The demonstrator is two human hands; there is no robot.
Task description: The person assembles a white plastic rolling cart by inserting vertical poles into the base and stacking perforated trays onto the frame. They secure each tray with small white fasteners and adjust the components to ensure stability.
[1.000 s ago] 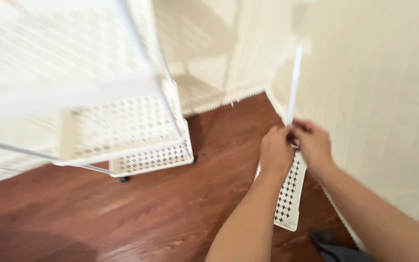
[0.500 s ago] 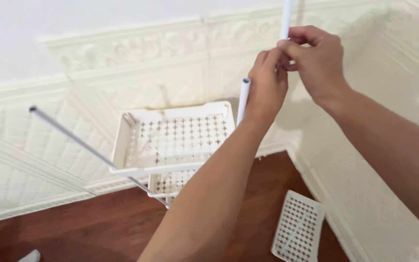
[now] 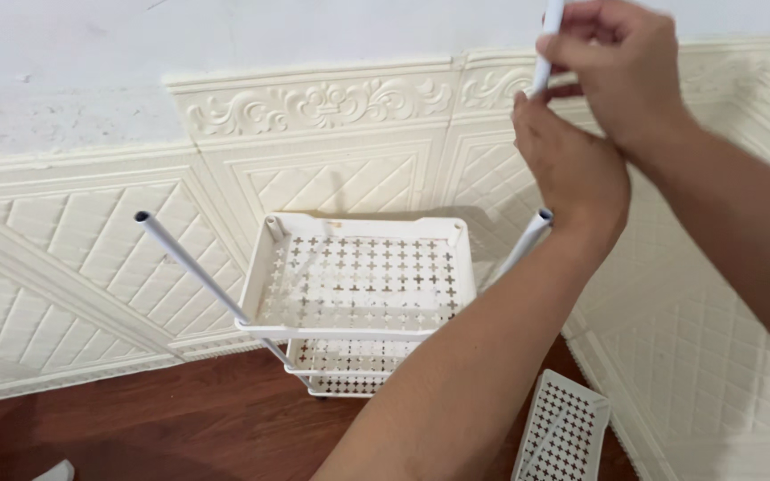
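While the right hand [image 3: 621,67] curls its fingers shut around a thin white tube [image 3: 547,40], the left hand [image 3: 572,165] pinches the same tube just below. Both are raised above a white perforated shelf cart [image 3: 363,285], which stands on dark wood floor [image 3: 162,419] against a cream embossed wall [image 3: 314,107]. A loose perforated panel [image 3: 563,432] lies right of the cart.

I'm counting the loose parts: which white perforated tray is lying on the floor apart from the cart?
The small perforated tray at lower right, on the wood floor by the wall; the other two sit stacked in the cart frame.
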